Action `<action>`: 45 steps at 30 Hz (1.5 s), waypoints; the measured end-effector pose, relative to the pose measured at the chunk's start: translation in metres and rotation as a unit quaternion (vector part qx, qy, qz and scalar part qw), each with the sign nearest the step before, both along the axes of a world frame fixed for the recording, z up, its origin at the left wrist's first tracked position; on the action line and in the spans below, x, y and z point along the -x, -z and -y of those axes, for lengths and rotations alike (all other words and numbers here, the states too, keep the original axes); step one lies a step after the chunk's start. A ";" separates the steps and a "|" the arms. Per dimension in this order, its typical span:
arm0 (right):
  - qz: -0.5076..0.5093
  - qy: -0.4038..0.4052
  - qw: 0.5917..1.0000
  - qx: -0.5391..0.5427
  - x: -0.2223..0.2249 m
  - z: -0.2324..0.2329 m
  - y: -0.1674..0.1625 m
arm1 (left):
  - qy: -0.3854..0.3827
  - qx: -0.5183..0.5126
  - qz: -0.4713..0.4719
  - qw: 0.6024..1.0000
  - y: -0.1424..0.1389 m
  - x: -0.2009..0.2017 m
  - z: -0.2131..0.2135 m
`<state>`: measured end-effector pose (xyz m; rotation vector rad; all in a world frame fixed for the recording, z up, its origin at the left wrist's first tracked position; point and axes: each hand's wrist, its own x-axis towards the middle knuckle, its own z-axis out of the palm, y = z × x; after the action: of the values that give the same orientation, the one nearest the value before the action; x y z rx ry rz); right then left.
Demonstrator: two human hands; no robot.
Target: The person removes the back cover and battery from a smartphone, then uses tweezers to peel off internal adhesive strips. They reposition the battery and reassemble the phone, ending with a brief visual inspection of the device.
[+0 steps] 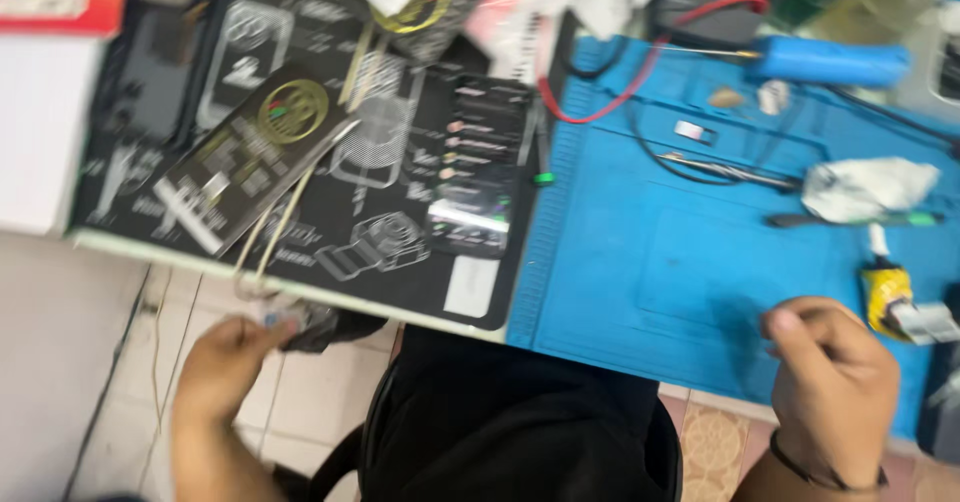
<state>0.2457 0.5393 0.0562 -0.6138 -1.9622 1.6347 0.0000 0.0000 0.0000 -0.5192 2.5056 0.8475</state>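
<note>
dark crumpled object [325,324] pinched by left hand [228,362] fingers; right hand [832,382] fingers curled, empty.

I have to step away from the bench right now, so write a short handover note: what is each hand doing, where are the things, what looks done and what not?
Left hand: below the table edge, fingers closed on a small dark crumpled object; too blurred to identify.
Right hand: loosely curled over the near edge of the blue silicone work mat, holding nothing visible.
On the mat: metal tweezers, crumpled white tissue, small yellow bottle, blue-handled tool.
On the black printed mat: a dark flat device.
Progress: cannot tell.
</note>
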 end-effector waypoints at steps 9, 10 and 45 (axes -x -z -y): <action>0.135 -0.028 0.956 -0.261 0.050 0.016 -0.027 | 0.482 -0.414 -0.020 0.772 -0.076 -0.041 -0.137; 0.083 -0.029 0.938 -0.335 0.051 0.012 -0.032 | 0.492 -0.425 -0.048 0.758 -0.082 -0.042 -0.159; 0.153 -0.056 0.872 -0.462 0.101 -0.075 -0.103 | 0.409 -0.503 -0.146 0.747 -0.053 -0.035 -0.244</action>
<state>0.1444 0.6142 0.1591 -0.3691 -2.7085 0.4809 0.0349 0.2437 0.0530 1.0515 1.7169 1.6910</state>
